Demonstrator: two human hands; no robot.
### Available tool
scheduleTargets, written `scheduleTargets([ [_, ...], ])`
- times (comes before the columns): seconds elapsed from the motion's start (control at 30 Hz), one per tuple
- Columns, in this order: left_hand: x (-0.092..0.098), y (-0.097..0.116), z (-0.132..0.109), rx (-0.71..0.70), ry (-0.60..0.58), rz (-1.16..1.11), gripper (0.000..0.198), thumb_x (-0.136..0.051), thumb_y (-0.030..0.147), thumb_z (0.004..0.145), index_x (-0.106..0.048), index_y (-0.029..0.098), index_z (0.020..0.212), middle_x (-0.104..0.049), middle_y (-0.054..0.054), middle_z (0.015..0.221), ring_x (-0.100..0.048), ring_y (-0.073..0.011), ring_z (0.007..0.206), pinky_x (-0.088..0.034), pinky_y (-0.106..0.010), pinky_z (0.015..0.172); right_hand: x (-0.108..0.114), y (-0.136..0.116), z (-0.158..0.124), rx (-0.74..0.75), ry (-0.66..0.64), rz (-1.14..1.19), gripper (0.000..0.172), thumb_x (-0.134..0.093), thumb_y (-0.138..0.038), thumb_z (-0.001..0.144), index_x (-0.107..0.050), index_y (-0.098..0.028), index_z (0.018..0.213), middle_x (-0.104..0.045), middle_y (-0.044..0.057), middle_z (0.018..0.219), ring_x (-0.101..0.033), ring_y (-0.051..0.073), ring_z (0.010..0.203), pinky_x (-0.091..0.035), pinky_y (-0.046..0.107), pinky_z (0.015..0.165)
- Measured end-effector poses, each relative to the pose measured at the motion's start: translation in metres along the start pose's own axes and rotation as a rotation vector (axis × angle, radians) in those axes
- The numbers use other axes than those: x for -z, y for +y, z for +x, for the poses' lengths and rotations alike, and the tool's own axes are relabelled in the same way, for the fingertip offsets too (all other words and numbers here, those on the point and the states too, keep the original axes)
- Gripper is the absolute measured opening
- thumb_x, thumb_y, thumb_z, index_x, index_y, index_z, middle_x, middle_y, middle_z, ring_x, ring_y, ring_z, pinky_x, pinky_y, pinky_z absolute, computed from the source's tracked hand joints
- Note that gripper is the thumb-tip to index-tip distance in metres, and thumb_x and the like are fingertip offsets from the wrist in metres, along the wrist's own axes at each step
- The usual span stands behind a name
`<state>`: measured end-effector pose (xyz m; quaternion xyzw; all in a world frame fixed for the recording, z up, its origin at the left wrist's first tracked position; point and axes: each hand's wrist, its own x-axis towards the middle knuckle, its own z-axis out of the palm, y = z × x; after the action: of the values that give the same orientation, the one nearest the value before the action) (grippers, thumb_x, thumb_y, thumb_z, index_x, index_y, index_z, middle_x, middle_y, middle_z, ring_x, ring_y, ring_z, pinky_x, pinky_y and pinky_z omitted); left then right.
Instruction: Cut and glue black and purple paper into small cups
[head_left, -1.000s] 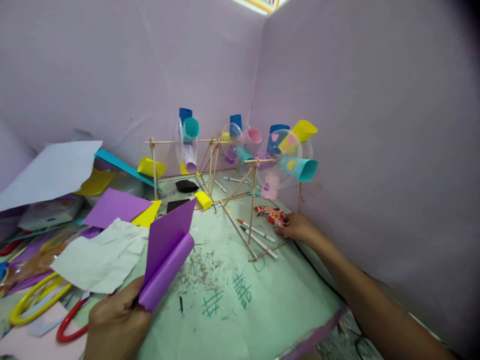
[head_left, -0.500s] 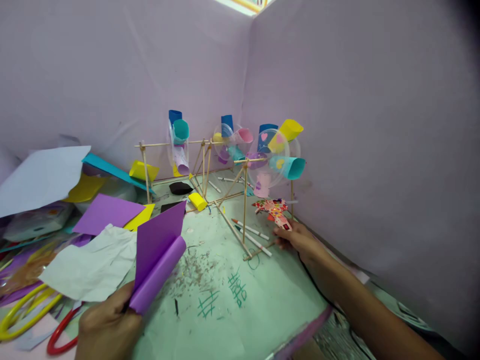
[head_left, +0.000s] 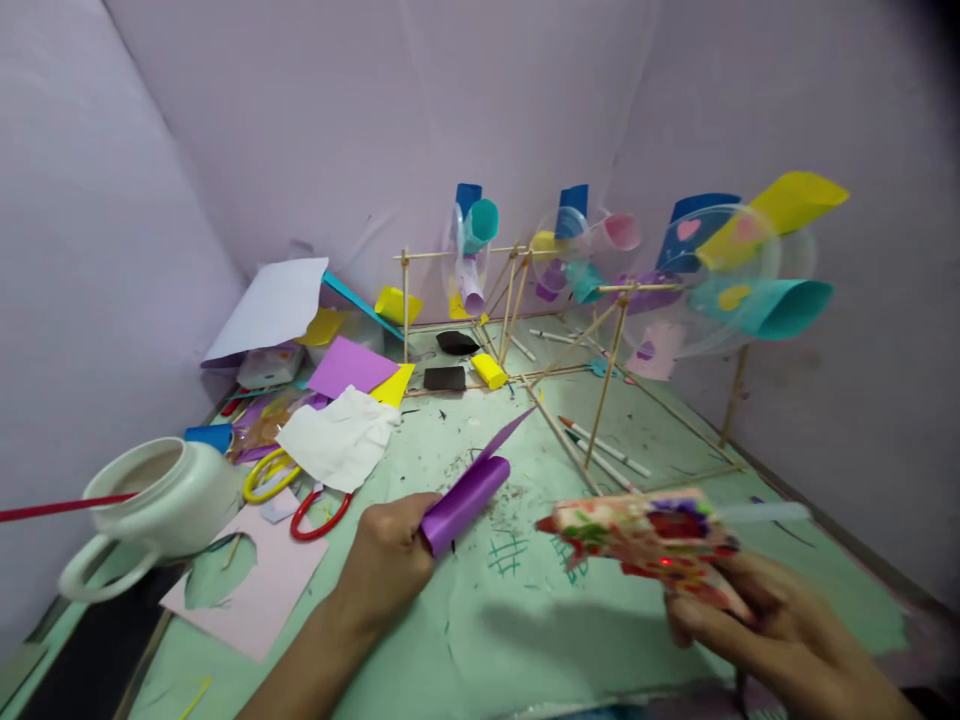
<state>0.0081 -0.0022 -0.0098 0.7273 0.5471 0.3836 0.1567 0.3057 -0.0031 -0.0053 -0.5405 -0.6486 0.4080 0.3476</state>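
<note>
My left hand (head_left: 394,550) is closed on a sheet of purple paper (head_left: 466,505), its lower part curled into a tube and a flat flap standing up behind. In my right hand (head_left: 772,620) is a flower-patterned hot glue gun (head_left: 637,535), nozzle toward the left. A small red light glows on its body, and a clear glue stick (head_left: 765,513) sticks out of its back end. The glue gun is held above the table, to the right of the purple paper and apart from it. My right fingers wrap round its handle.
Wheels with coloured paper cups (head_left: 787,308) stand on stick frames (head_left: 606,385) at the back and right. Pencils (head_left: 607,455) lie beneath. On the left are paper sheets (head_left: 352,367), red-handled scissors (head_left: 321,515), yellow handles (head_left: 271,474) and a white pot (head_left: 176,500).
My right hand has lifted the glue gun off the table and brought it nearer. My left hand with the purple paper now appears further right, and the view has turned left.
</note>
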Motion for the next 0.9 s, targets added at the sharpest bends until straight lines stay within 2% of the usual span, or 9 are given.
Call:
scheduleTargets([
  [0.07, -0.002, -0.003, -0.002, -0.041, -0.047, 0.018, 0.027, -0.049, 0.017, 0.078, -0.068, 0.017, 0.097, -0.07, -0.003, 0.068, -0.06, -0.0128, 0.055, -0.047, -0.021, 0.051, -0.015, -0.015, 0.008, 0.074, -0.081, -0.08, 0.027, -0.064, -0.04, 0.07, -0.07, -0.021, 0.089, -0.069, 0.008, 0.084, -0.064, 0.023, 0.075, -0.054, 0.029, 0.062],
  [0.13, -0.003, -0.008, -0.003, -0.072, -0.045, 0.046, 0.037, -0.049, 0.018, 0.078, -0.06, 0.017, 0.113, -0.07, -0.004, 0.072, -0.06, -0.0134, 0.056, -0.047, -0.022, 0.052, -0.027, -0.028, 0.015, 0.166, -0.141, -0.151, 0.026, -0.06, -0.038, 0.075, -0.069, -0.021, 0.092, -0.069, 0.006, 0.082, -0.064, 0.022, 0.074, -0.053, 0.027, 0.062],
  [0.23, -0.005, -0.013, -0.006, -0.065, -0.019, 0.149, 0.058, -0.044, 0.017, 0.078, -0.034, 0.011, 0.135, -0.064, -0.002, 0.06, -0.054, -0.0133, 0.045, -0.044, -0.023, 0.046, -0.038, -0.043, 0.024, 0.303, -0.192, -0.238, 0.021, -0.056, -0.035, 0.078, -0.069, -0.022, 0.089, -0.069, 0.004, 0.073, -0.064, 0.019, 0.067, -0.052, 0.025, 0.06],
  [0.33, -0.005, -0.015, -0.009, -0.054, -0.059, 0.246, 0.07, -0.04, 0.014, 0.076, -0.016, 0.005, 0.141, -0.055, 0.002, 0.048, -0.049, -0.0142, 0.038, -0.039, -0.024, 0.041, -0.04, -0.054, 0.03, 0.389, -0.217, -0.284, 0.021, -0.056, -0.031, 0.079, -0.067, -0.024, 0.096, -0.068, 0.003, 0.075, -0.064, 0.018, 0.068, -0.051, 0.024, 0.061],
  [0.53, -0.008, -0.012, -0.012, -0.145, -0.071, 0.402, 0.073, -0.044, 0.018, 0.078, -0.009, 0.007, 0.142, -0.049, 0.005, 0.043, -0.046, -0.0142, 0.035, -0.037, -0.023, 0.039, -0.033, -0.068, 0.041, 0.35, -0.36, -0.258, 0.026, -0.053, -0.028, 0.081, -0.063, -0.024, 0.104, -0.068, 0.003, 0.081, -0.064, 0.02, 0.072, -0.051, 0.026, 0.059],
  [0.63, -0.01, -0.012, -0.012, -0.202, -0.048, 0.417, 0.076, -0.044, 0.014, 0.076, -0.005, 0.009, 0.142, -0.055, 0.002, 0.047, -0.048, -0.0152, 0.036, -0.039, -0.024, 0.039, -0.032, -0.081, 0.05, 0.329, -0.399, -0.288, 0.032, -0.053, -0.026, 0.079, -0.06, -0.023, 0.11, -0.068, 0.003, 0.081, -0.063, 0.021, 0.074, -0.05, 0.028, 0.061],
  [0.7, -0.011, -0.012, -0.012, -0.193, -0.054, 0.37, 0.079, -0.044, 0.014, 0.075, -0.003, 0.009, 0.142, -0.06, 0.0, 0.052, -0.052, -0.0166, 0.038, -0.041, -0.025, 0.04, -0.032, -0.092, 0.056, 0.303, -0.488, -0.32, 0.033, -0.054, -0.023, 0.079, -0.06, -0.022, 0.111, -0.068, 0.002, 0.081, -0.062, 0.019, 0.072, -0.049, 0.027, 0.062],
  [0.8, -0.01, -0.014, -0.01, -0.137, -0.07, 0.294, 0.079, -0.045, 0.015, 0.076, -0.003, 0.01, 0.142, -0.063, -0.002, 0.055, -0.056, -0.0177, 0.042, -0.044, -0.025, 0.042, -0.035, -0.105, 0.064, 0.28, -0.565, -0.328, 0.028, -0.054, -0.02, 0.077, -0.061, -0.02, 0.104, -0.066, 0.001, 0.077, -0.059, 0.015, 0.066, -0.045, 0.024, 0.058],
  [0.9, -0.009, -0.015, -0.01, -0.106, -0.059, 0.277, 0.078, -0.046, 0.015, 0.076, -0.005, 0.013, 0.143, -0.064, -0.002, 0.058, -0.058, -0.017, 0.044, -0.047, -0.026, 0.045, -0.037, -0.109, 0.068, 0.255, -0.561, -0.36, 0.018, -0.057, -0.017, 0.072, -0.059, -0.017, 0.09, -0.061, -0.001, 0.068, -0.053, 0.012, 0.059, -0.04, 0.021, 0.05],
])
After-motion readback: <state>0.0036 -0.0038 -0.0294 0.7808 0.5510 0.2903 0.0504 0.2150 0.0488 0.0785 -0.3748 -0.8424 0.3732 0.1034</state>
